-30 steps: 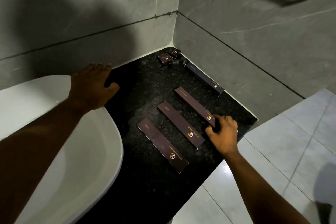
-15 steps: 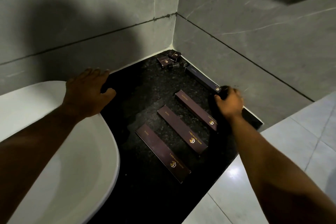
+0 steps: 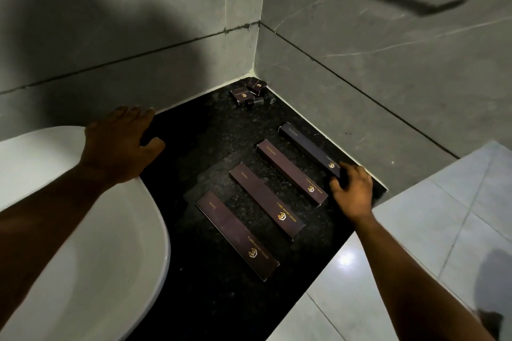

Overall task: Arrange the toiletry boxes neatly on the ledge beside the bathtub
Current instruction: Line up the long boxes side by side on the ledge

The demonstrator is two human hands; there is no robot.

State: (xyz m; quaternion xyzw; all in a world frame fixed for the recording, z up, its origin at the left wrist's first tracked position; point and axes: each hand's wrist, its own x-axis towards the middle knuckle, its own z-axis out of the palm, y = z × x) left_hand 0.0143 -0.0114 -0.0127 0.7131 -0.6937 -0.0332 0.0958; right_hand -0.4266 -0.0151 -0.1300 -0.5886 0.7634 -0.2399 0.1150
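Left hand [image 3: 122, 144] flat, grip wide, on white oval bathtub rim [image 3: 155, 219]. Right hand [image 3: 352, 191] grip holding long dark navy cardboard box [image 3: 309, 148], now pulled off wall, parallel with three brown boxes [image 3: 267, 199].

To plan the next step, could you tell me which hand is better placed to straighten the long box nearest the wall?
Right: the right hand already grips that box; the left hand rests on the bathtub.

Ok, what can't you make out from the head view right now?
- Near end of the fourth box: covered by the right hand; grip unclear.
- Its label: too dim to read.
- Small boxes in the corner: piled, dark; count unclear.
- Bathtub: cut off by the left and bottom edges.
- Left hand: flat on the tub rim; ledge beneath it hidden.
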